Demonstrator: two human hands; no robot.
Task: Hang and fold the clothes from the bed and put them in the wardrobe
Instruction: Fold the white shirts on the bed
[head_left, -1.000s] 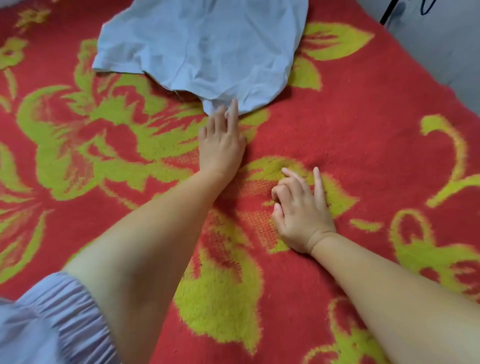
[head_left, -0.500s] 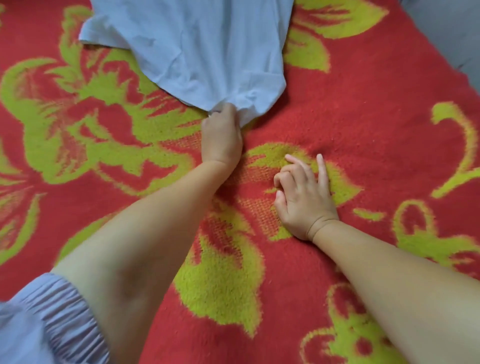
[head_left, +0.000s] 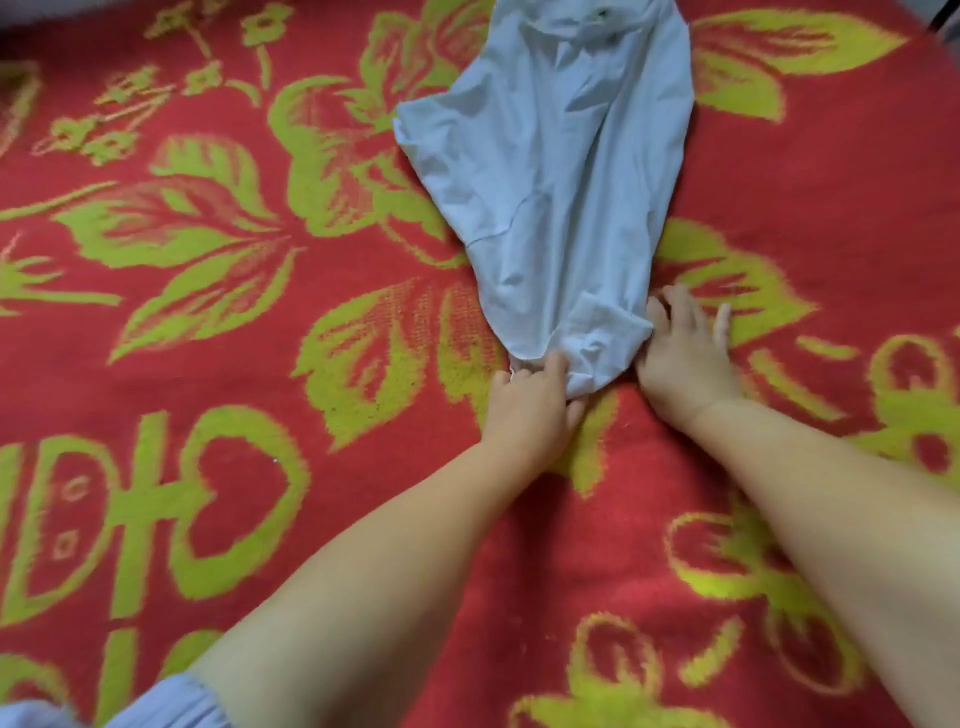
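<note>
Pale blue shirt (head_left: 550, 171) lies on the red blanket (head_left: 208, 364), near hem bunched in left hand (head_left: 530, 402) fingers curled round it; right hand (head_left: 685, 358) flat, fingers spread, touching the hem's edge.

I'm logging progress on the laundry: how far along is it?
Nothing looks finished. The pale blue garment lies crumpled and unfolded on the red blanket. The left hand grips its near edge; the right hand rests open beside it. Folding and putting away remain; no wardrobe is in view.

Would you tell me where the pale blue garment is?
Upper centre of the head view, the pale blue garment lies on the blanket, its near end gripped by the left hand.
</note>
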